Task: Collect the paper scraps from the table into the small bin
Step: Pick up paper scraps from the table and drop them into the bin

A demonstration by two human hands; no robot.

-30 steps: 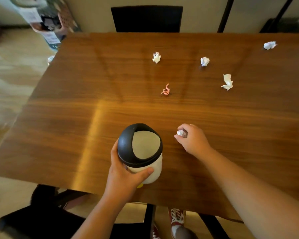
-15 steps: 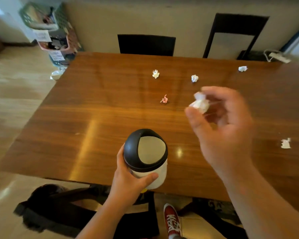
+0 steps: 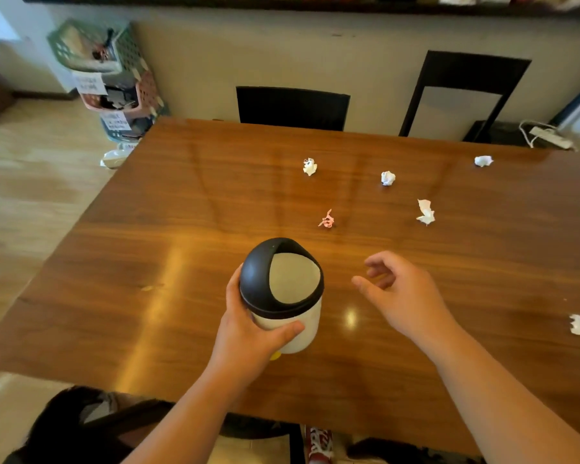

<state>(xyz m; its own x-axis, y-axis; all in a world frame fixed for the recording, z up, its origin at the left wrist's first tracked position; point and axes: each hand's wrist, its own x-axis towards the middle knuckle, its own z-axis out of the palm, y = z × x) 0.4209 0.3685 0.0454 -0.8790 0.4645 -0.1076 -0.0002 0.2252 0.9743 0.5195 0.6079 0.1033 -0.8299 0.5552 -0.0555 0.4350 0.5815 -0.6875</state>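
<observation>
Cream bin (no readable label) in left hand's grip; right hand spread, empty.

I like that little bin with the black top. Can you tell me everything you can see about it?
The bin is small and round, with a cream body that looks plastic and a domed black lid holding a pale swing flap, which looks shut. It stands upright near the front edge of the wooden table. The left hand wraps around its body. Something yellow peeks out at its base. The right hand is beside it, not touching.
</observation>
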